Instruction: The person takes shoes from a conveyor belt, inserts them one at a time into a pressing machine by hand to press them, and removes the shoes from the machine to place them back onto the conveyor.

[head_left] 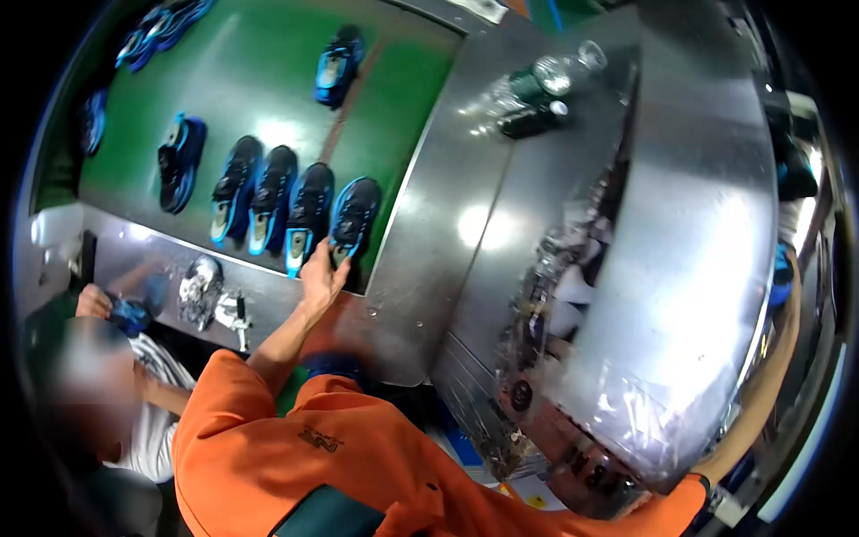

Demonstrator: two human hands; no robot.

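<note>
My left hand [323, 277] is closed at the heel of a black sneaker with a blue sole [356, 211], at the right end of a row on the green surface [286, 54]. Just left of it stands a matching sneaker [310, 202], with more of the row beyond. Far out at the right edge, my right hand [791, 259] is small and distorted by the lens. Its fingers seem closed at a blue thing [781, 279] whose kind I cannot make out.
Another sneaker [339, 66] lies farther up the green surface. Plastic bottles [534, 116] lie on the metal table [438, 210]. Clear plastic and scraps fill a gap beside a raised metal surface [689, 197]. At lower left sits another person [152, 430], one hand by a dark blue item.
</note>
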